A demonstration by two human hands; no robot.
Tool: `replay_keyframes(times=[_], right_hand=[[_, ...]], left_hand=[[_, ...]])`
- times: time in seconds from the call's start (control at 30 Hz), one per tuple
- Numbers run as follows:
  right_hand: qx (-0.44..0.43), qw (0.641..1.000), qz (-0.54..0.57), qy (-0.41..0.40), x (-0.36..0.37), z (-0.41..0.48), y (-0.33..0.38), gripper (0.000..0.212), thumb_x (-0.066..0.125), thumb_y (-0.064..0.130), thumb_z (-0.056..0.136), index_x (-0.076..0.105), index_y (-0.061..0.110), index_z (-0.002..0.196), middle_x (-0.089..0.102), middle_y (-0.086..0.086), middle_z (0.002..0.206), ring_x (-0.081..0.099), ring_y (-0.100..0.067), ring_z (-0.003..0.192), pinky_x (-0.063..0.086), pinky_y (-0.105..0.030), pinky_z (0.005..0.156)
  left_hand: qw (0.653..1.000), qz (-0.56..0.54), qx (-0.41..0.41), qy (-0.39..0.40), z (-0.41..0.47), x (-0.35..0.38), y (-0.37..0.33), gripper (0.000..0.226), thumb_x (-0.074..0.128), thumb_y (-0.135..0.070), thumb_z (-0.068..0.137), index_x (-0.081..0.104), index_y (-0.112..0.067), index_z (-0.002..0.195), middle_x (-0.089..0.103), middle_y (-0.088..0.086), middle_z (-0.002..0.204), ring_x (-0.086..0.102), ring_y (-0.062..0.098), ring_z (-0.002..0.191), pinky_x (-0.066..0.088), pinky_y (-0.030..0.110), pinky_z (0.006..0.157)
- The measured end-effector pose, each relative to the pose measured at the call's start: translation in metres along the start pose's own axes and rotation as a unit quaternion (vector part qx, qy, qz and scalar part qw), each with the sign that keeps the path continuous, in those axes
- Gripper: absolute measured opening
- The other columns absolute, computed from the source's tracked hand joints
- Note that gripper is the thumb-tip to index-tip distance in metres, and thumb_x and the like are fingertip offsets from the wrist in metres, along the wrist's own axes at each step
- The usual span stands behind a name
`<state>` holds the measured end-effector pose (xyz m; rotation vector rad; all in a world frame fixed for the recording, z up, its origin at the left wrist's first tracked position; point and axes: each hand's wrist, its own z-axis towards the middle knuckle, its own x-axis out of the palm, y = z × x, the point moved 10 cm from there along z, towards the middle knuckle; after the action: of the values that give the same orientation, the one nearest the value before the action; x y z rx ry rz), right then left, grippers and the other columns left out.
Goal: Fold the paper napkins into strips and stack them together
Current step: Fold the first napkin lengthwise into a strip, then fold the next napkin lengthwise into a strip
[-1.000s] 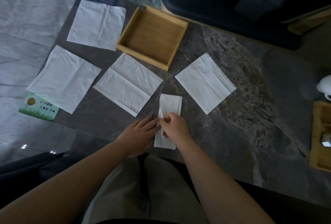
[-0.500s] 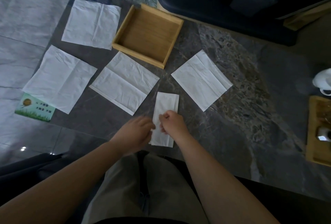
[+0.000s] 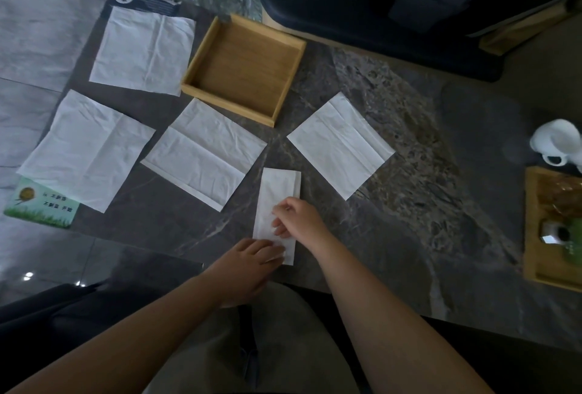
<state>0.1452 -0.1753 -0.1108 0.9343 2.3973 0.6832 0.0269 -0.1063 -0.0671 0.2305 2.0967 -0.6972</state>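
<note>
White strip: a paper napkin already folded narrow (image 3: 277, 204) lay on the dark stone bench (image 3: 409, 204), its long axis running from 6 to 12 o'clock, directly in front of the person.
Left hand: the left hand (image 3: 252, 263) pressed flat on the strip's near end at 6 o'clock, fingers spread low over the paper, pinning rather than gripping.
Right hand: the right hand (image 3: 296, 218) rested on the strip's middle, fingers curled down onto the paper; whether it pinched an edge or only smoothed the crease could not be told.
Unfolded napkins: four flat sheets waited, one at 1 o'clock of the strip (image 3: 341, 146), one at 10 o'clock (image 3: 204, 154), one farther out at 9 o'clock (image 3: 88, 149), one at 11 o'clock (image 3: 143, 48).
Wooden tray: an open tray (image 3: 285, 75) sat at 12 o'clock, nothing in it.
Risk, crease: thin tissue probably springs back, so lifting both hands at once could let the strip open.
Risk, tearing: dragging fingertips hard along soft paper could wrinkle or rip it.
Risk, skew: if the left hand slipped while the right pushed toward 12 o'clock, the layers might shear and the edges misalign.
Risk, neighbours: a forearm sweeping toward 10 o'clock could shift the nearest flat sheet.
</note>
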Motion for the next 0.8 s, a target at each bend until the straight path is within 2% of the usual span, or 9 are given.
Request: replay_keyframes(times=[0.1, 0.2, 0.3, 0.4, 0.53, 0.63, 0.73, 0.8], right_hand=[[0.015, 0.999, 0.041, -0.007, -0.011, 0.000, -0.009, 0.022, 0.058, 0.030, 0.109, 0.069, 0.015, 0.120, 0.080, -0.004, 0.098, 0.080, -0.019, 0.085, 0.067, -0.034, 0.083], [0.006, 0.998, 0.060, -0.027, -0.024, 0.001, -0.010, 0.021, 0.059, 0.031, 0.108, 0.070, 0.017, 0.118, 0.079, -0.002, 0.100, 0.079, -0.017, 0.089, 0.067, -0.035, 0.089], [-0.016, 0.998, 0.044, -0.048, -0.041, 0.000, -0.003, 0.020, 0.058, 0.033, 0.107, 0.071, 0.019, 0.113, 0.077, 0.001, 0.100, 0.075, -0.013, 0.089, 0.064, -0.030, 0.085], [-0.033, 0.997, 0.028, -0.059, -0.071, 0.000, 0.005, 0.021, 0.059, 0.034, 0.107, 0.072, 0.017, 0.109, 0.078, 0.001, 0.098, 0.076, -0.014, 0.087, 0.062, -0.029, 0.083], [-0.044, 0.993, -0.005, -0.107, -0.130, 0.005, 0.014, 0.019, 0.059, 0.035, 0.106, 0.071, 0.021, 0.105, 0.078, 0.003, 0.099, 0.077, -0.015, 0.089, 0.061, -0.034, 0.084], [-0.052, 0.976, -0.086, -0.196, -0.183, 0.013, 0.023, 0.019, 0.062, 0.034, 0.104, 0.071, 0.018, 0.105, 0.075, 0.003, 0.103, 0.072, -0.017, 0.093, 0.057, -0.029, 0.078], [-0.071, 0.956, -0.134, -0.249, -0.224, 0.023, 0.032, 0.017, 0.067, 0.026, 0.102, 0.072, 0.015, 0.115, 0.075, -0.004, 0.120, 0.072, -0.022, 0.110, 0.058, -0.034, 0.094], [-0.073, 0.947, -0.169, -0.263, -0.242, 0.030, 0.037, 0.028, 0.069, 0.023, 0.101, 0.071, 0.015, 0.128, 0.070, -0.006, 0.133, 0.069, -0.025, 0.120, 0.058, -0.039, 0.103]], left_hand=[[1.000, 0.003, 0.003, 0.005, -0.001, 0.001, 0.000, 0.059, 0.038, -0.042, 0.092, 0.051, -0.027, 0.148, 0.048, -0.003, 0.156, 0.046, 0.023, 0.143, 0.042, 0.046, 0.112], [1.000, -0.010, 0.001, 0.016, 0.002, 0.001, 0.001, 0.055, 0.043, -0.042, 0.091, 0.051, -0.031, 0.145, 0.050, -0.004, 0.154, 0.050, 0.024, 0.140, 0.046, 0.046, 0.109], [0.998, -0.053, -0.010, 0.016, 0.008, -0.009, 0.000, 0.052, 0.040, -0.042, 0.098, 0.041, -0.037, 0.150, 0.040, -0.009, 0.162, 0.035, 0.021, 0.150, 0.031, 0.045, 0.120], [0.995, -0.097, -0.029, -0.018, 0.021, -0.034, 0.006, 0.049, 0.042, -0.043, 0.104, 0.038, -0.036, 0.153, 0.035, -0.012, 0.162, 0.027, 0.014, 0.152, 0.018, 0.036, 0.123], [0.987, -0.129, -0.066, -0.072, 0.053, -0.074, 0.029, 0.044, 0.046, -0.040, 0.105, 0.048, -0.028, 0.147, 0.045, -0.006, 0.154, 0.040, 0.014, 0.144, 0.032, 0.037, 0.118], [0.987, -0.110, -0.071, -0.095, 0.083, -0.104, 0.043, 0.042, 0.052, -0.037, 0.104, 0.053, -0.022, 0.143, 0.049, -0.001, 0.153, 0.046, 0.018, 0.141, 0.040, 0.040, 0.115], [0.989, -0.084, -0.067, -0.101, 0.117, -0.130, 0.052, 0.043, 0.054, -0.035, 0.103, 0.051, -0.020, 0.144, 0.047, 0.001, 0.155, 0.049, 0.022, 0.140, 0.044, 0.041, 0.111], [0.992, -0.050, -0.078, -0.084, 0.138, -0.139, 0.056, 0.049, 0.051, -0.037, 0.104, 0.045, -0.022, 0.151, 0.036, 0.000, 0.164, 0.041, 0.024, 0.147, 0.039, 0.044, 0.115]])
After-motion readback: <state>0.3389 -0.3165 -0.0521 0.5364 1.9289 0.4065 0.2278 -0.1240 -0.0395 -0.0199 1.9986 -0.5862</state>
